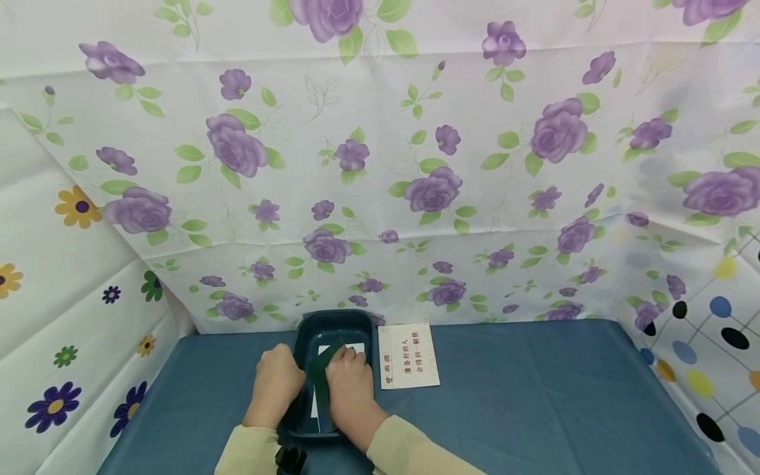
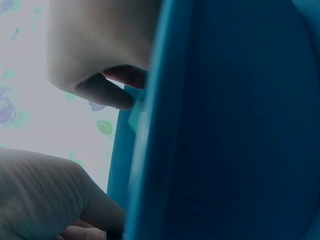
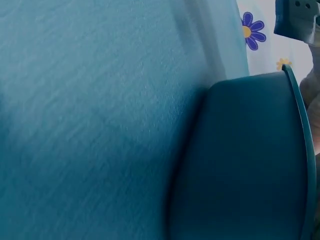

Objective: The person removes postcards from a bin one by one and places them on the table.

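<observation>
worktop [image 1: 516,382] | blue tub [image 1: 335,326] on it | left hand [image 1: 278,382] clamped on tub's left edge | right hand [image 1: 351,386] curled round green sheet [image 1: 320,382] inside tub | sheet-handling step imo, next move prob needs tub kept steady

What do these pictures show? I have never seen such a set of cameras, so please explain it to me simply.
There is no machine here: a person works with two bare hands. The widest picture comes from a camera on the head, looking forward and down. The other two come from cameras on the wrists, so the tray looks large and close. It stands on a blue cloth, with a card bearing writing to its right. Inside lies a white sheet, partly covered. The right hand holds a dark green strip over it; I cannot tell its material. The left hand seems to grip the tray's left edge.
</observation>
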A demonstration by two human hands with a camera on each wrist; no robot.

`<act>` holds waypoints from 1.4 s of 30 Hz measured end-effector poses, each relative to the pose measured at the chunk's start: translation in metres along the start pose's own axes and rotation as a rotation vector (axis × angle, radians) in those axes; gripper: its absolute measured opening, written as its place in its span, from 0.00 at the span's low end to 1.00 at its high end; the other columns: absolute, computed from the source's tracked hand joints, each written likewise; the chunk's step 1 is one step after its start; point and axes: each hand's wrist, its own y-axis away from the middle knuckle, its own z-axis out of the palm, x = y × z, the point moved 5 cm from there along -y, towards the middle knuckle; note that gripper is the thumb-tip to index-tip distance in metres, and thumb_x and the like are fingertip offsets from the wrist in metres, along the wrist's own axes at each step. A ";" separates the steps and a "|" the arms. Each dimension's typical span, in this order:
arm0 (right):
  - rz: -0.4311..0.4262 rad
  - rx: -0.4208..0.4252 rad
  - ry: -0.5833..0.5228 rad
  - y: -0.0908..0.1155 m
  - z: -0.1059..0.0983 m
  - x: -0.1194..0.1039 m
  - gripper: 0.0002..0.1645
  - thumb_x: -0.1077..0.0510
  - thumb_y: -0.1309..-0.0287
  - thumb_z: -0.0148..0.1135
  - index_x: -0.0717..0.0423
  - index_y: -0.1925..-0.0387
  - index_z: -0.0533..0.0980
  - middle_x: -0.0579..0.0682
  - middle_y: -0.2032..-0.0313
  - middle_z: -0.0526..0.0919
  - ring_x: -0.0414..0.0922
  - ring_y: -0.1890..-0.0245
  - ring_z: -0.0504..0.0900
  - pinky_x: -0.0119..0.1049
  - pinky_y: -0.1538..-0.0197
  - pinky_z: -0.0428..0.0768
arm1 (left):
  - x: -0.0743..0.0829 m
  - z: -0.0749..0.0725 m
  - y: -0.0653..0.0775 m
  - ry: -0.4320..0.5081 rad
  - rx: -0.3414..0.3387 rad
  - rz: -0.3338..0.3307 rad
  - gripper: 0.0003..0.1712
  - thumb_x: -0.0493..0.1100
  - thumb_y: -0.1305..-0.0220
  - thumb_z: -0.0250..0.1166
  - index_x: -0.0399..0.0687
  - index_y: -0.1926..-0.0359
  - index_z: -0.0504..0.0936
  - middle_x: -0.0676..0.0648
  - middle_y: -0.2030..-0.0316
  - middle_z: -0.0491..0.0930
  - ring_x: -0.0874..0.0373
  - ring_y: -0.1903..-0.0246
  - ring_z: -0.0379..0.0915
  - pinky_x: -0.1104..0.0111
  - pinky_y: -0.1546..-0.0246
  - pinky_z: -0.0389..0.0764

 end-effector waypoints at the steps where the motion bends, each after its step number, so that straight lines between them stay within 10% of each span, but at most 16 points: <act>1: 0.000 0.004 -0.006 0.000 -0.001 0.001 0.42 0.41 0.59 0.70 0.64 0.48 0.71 0.57 0.62 0.77 0.47 0.64 0.76 0.34 0.67 0.77 | 0.000 0.000 0.000 0.000 -0.007 -0.004 0.07 0.33 0.48 0.58 0.42 0.80 0.70 0.45 0.85 0.66 0.54 0.86 0.64 0.65 0.86 0.64; 7: -0.025 0.045 -0.106 0.003 -0.007 0.013 0.43 0.47 0.60 0.73 0.63 0.43 0.69 0.57 0.59 0.77 0.45 0.65 0.79 0.34 0.70 0.77 | 0.002 0.000 0.002 -0.007 0.004 0.012 0.08 0.32 0.48 0.58 0.42 0.80 0.70 0.46 0.85 0.65 0.54 0.86 0.63 0.65 0.87 0.63; 15: -0.060 0.095 -0.243 0.007 -0.020 0.028 0.18 0.55 0.55 0.69 0.59 0.62 0.76 0.48 0.74 0.79 0.40 0.78 0.77 0.34 0.77 0.75 | 0.002 0.002 0.003 -0.020 0.012 0.007 0.07 0.32 0.47 0.57 0.41 0.79 0.70 0.45 0.84 0.68 0.55 0.85 0.66 0.66 0.86 0.65; 28: 0.013 -0.004 -0.300 0.006 -0.042 0.052 0.08 0.53 0.56 0.69 0.52 0.74 0.79 0.43 0.80 0.77 0.39 0.81 0.75 0.35 0.81 0.71 | 0.001 0.002 0.004 -0.038 0.025 -0.011 0.05 0.32 0.48 0.59 0.40 0.78 0.71 0.45 0.83 0.69 0.55 0.83 0.66 0.65 0.85 0.66; 36: 0.068 0.023 -0.662 0.003 -0.048 0.077 0.17 0.53 0.47 0.65 0.50 0.85 0.71 0.41 0.89 0.64 0.35 0.88 0.63 0.30 0.84 0.60 | 0.003 0.001 0.005 -0.038 0.037 -0.004 0.07 0.32 0.48 0.58 0.41 0.79 0.70 0.45 0.84 0.68 0.55 0.85 0.66 0.65 0.86 0.65; 42: 0.148 0.080 -0.915 -0.001 -0.053 0.101 0.08 0.53 0.45 0.64 0.54 0.69 0.79 0.40 0.80 0.73 0.34 0.89 0.66 0.29 0.82 0.65 | 0.005 0.001 0.004 -0.048 0.043 -0.011 0.06 0.32 0.49 0.59 0.40 0.78 0.70 0.45 0.83 0.69 0.55 0.83 0.66 0.65 0.85 0.66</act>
